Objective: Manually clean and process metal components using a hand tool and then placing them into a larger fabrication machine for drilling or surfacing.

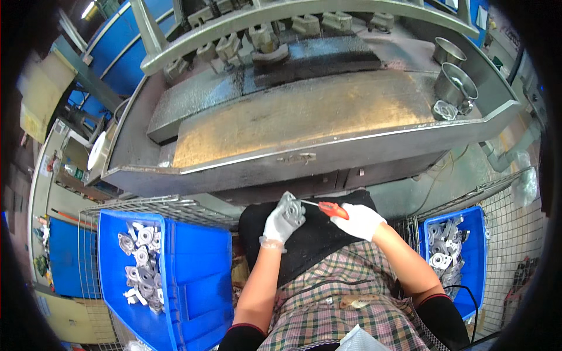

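My left hand [278,228], in a white glove, is closed around a grey cast-metal part [291,209] with rounded ends, above my lap. In my gloved right hand [359,222] is a hand tool with a red handle [332,209]. Its thin metal shaft points left, and the tip meets or nearly meets the metal part. Whether the tool is a screwdriver or a deburring blade I cannot tell.
Blue bins hold several similar castings: one on the left [199,275], another on the right [479,251]. Wire mesh [509,234] surrounds them. Ahead is a metal-edged workbench [328,149] with metal cups [455,83] and a loose casting [444,110] at its right end.
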